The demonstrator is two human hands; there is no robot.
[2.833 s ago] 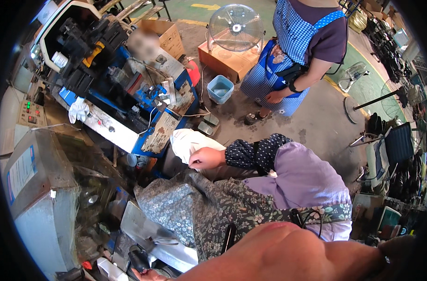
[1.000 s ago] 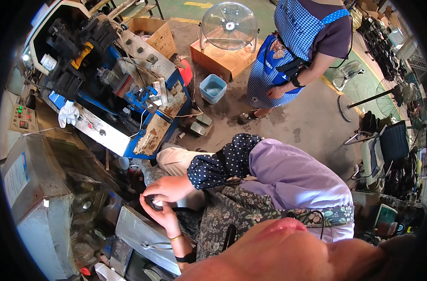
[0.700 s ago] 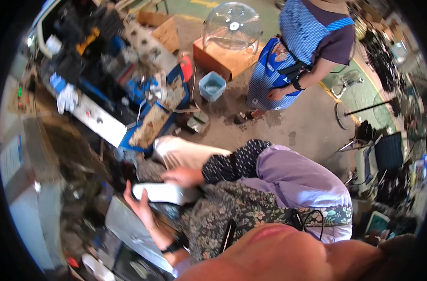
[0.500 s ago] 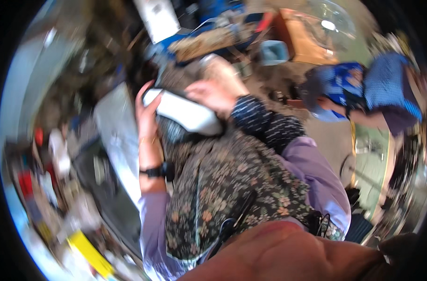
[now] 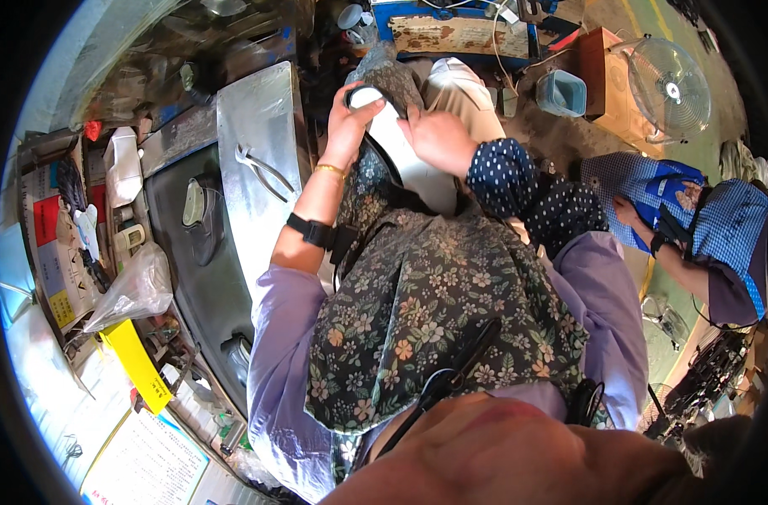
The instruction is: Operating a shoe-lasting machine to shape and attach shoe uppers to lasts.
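A shoe [image 5: 407, 151] lies bottom up over my lap, its underside white and smooth, with a dark rim. My left hand [image 5: 348, 124] is wrapped round its far end, thumb across the white surface. At the shoe's right edge is my right hand [image 5: 438, 141], its fingers bent and thumb side against the edge; whether a small tool sits in it is hidden. Left of my left arm, metal pincers [image 5: 266, 172] rest on a pale metal plate [image 5: 245, 126]. A dark shoe [image 5: 203, 220] stands on the dark belt [image 5: 172, 198] beyond the plate.
White shoe forms [image 5: 123, 166] and a plastic bag [image 5: 140, 286] lie far left. A blue bin [image 5: 560, 93], an orange-brown box [image 5: 607, 76] and a fan [image 5: 670, 90] stand at the back right. A co-worker's arm [image 5: 682, 269] shows at right.
The picture was smeared by motion and is now sharp. My view has turned, so my hands and the shoe appear farther up and right. Both hands stay at the shoe.
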